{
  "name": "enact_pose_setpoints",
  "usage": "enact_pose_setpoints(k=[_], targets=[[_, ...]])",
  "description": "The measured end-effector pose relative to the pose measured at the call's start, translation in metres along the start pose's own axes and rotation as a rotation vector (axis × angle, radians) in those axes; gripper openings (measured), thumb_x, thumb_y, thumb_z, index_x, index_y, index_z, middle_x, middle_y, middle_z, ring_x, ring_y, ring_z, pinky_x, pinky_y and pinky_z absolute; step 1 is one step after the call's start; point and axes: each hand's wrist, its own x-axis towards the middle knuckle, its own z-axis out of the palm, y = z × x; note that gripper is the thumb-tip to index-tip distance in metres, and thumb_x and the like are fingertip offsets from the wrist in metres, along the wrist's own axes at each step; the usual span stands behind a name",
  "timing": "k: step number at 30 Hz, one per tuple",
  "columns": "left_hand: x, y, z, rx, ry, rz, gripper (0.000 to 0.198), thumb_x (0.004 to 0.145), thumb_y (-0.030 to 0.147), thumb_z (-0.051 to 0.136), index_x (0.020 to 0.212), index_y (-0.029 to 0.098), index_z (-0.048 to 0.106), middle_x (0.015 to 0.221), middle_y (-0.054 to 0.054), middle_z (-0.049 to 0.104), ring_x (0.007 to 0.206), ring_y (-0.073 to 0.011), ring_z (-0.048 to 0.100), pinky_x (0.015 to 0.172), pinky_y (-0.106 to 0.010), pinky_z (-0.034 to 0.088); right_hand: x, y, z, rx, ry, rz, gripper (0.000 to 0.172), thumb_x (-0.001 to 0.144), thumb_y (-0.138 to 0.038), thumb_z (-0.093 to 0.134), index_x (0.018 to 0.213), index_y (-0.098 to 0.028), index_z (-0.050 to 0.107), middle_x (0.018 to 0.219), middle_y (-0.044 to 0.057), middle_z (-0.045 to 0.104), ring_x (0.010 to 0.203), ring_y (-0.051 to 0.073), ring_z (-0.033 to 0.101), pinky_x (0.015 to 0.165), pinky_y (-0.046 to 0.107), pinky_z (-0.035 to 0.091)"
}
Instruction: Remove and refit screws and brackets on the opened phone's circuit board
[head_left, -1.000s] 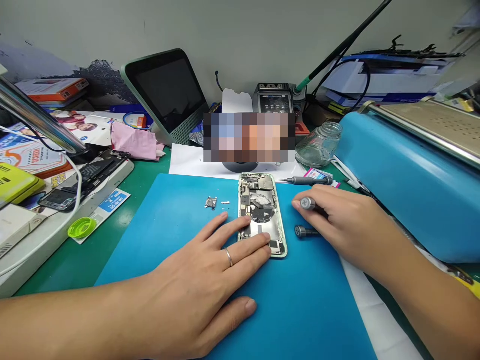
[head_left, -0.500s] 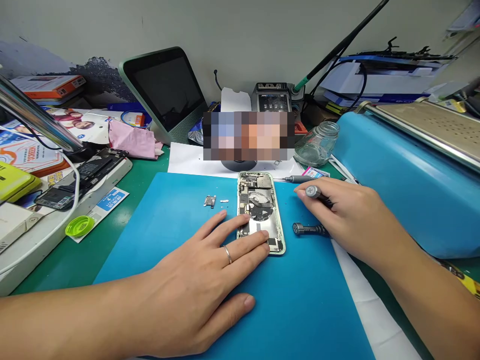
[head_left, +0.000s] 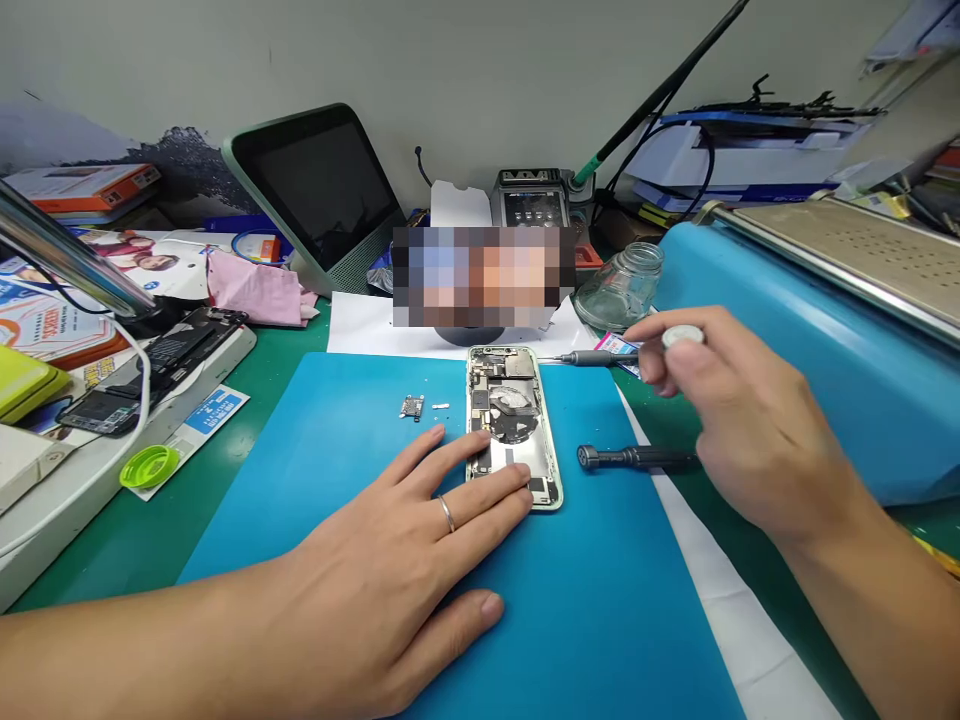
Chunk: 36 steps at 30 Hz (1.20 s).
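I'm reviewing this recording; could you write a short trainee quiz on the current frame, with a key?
1. True or false: the left hand touches the opened phone.

2. What does the right hand hold?
a) a glass jar
b) a round-capped tool
c) a pink cloth

3. Fill in: in the picture, the small component lies on the mat to the ____ of the phone.

Key: 1. True; 2. b; 3. left
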Motion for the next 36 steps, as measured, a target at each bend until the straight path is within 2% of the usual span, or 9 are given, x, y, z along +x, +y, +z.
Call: enact_pose_setpoints(k=[2, 6, 11, 18, 21, 25, 28, 32, 36], targets=[[0.000, 0.000, 0.000, 0.009, 0.002, 0.001, 0.069, 0.112, 0.044, 0.045, 0.172, 0.027, 0.015, 0.175, 0.001, 0.026, 0.163, -0.0375, 0.024, 0.129, -0.072, 0.023, -0.003, -0.004, 0.003, 0.212, 0.068, -0.035, 0.029, 0.105, -0.048, 0.047, 0.100, -0.031, 0.070, 0.081, 0.003, 0.060, 0.077, 0.025, 0.056, 0.071, 0.040, 0.042], [0.000, 0.000, 0.001, 0.025, 0.000, 0.001, 0.070, 0.112, 0.044, 0.045, 0.172, 0.027, 0.014, 0.175, -0.001, 0.027, 0.163, -0.0371, 0.024, 0.130, -0.071, 0.024, -0.004, -0.014, 0.014, 0.636, 0.197, -0.020, 0.016, 0.100, -0.038, 0.055, 0.099, -0.032, 0.069, 0.077, 0.003, 0.058, 0.072, 0.024, 0.054, 0.067, 0.041, 0.044], [0.001, 0.000, 0.002, 0.026, 0.020, 0.012, 0.071, 0.111, 0.042, 0.048, 0.172, 0.025, 0.015, 0.175, -0.001, 0.028, 0.163, -0.0367, 0.023, 0.130, -0.069, 0.024, 0.005, -0.014, 0.023, 0.832, 0.220, 0.028, 0.015, 0.100, -0.027, 0.042, 0.100, -0.027, 0.057, 0.067, 0.000, 0.062, 0.067, 0.021, 0.053, 0.064, 0.035, 0.046], [-0.001, 0.001, 0.001, -0.018, 0.045, 0.004, 0.072, 0.110, 0.042, 0.051, 0.172, 0.028, 0.017, 0.173, -0.003, 0.035, 0.161, -0.0389, 0.028, 0.129, -0.071, 0.025, 0.006, -0.010, 0.024, 0.666, 0.146, 0.117, 0.013, 0.102, -0.023, 0.039, 0.097, -0.030, 0.050, 0.079, 0.002, 0.055, 0.078, 0.023, 0.055, 0.073, 0.038, 0.049], [-0.002, 0.001, 0.002, -0.025, 0.054, -0.003, 0.072, 0.110, 0.041, 0.051, 0.172, 0.030, 0.016, 0.173, -0.001, 0.034, 0.161, -0.0391, 0.028, 0.129, -0.072, 0.024, 0.004, -0.004, 0.021, 0.508, 0.126, 0.095, 0.014, 0.106, -0.033, 0.043, 0.114, -0.033, 0.055, 0.093, 0.005, 0.064, 0.087, 0.026, 0.061, 0.075, 0.041, 0.053], [-0.001, 0.001, 0.003, -0.032, 0.063, -0.015, 0.071, 0.109, 0.040, 0.053, 0.171, 0.030, 0.020, 0.172, -0.001, 0.035, 0.161, -0.0382, 0.028, 0.130, -0.071, 0.022, 0.001, 0.007, 0.013, 0.119, 0.087, 0.011, 0.038, 0.104, -0.038, 0.054, 0.141, -0.034, 0.052, 0.116, 0.008, 0.069, 0.102, 0.029, 0.067, 0.074, 0.042, 0.059], [0.000, 0.002, 0.000, -0.032, 0.032, -0.023, 0.065, 0.109, 0.042, 0.052, 0.168, 0.028, 0.029, 0.173, -0.003, 0.035, 0.161, -0.0383, 0.029, 0.131, -0.069, 0.023, -0.002, 0.012, 0.006, -0.012, 0.002, -0.018, 0.050, 0.102, -0.035, 0.056, 0.150, -0.035, 0.043, 0.121, 0.006, 0.072, 0.096, 0.028, 0.071, 0.073, 0.042, 0.059], [0.001, 0.002, -0.003, -0.033, -0.009, -0.020, 0.065, 0.110, 0.041, 0.051, 0.169, 0.026, 0.029, 0.175, -0.002, 0.030, 0.161, -0.0394, 0.028, 0.129, -0.070, 0.026, -0.002, 0.017, -0.001, -0.060, -0.019, -0.022, 0.063, 0.098, -0.036, 0.062, 0.154, -0.035, 0.032, 0.121, 0.007, 0.076, 0.074, 0.023, 0.068, 0.050, 0.035, 0.050], [0.001, 0.002, -0.003, -0.073, 0.017, -0.016, 0.065, 0.108, 0.041, 0.054, 0.168, 0.026, 0.032, 0.173, -0.004, 0.033, 0.160, -0.0413, 0.029, 0.128, -0.070, 0.029, -0.001, 0.017, -0.003, -0.087, -0.026, -0.020, 0.056, 0.098, -0.037, 0.061, 0.149, -0.032, 0.038, 0.116, 0.007, 0.077, 0.075, 0.024, 0.070, 0.049, 0.035, 0.051]])
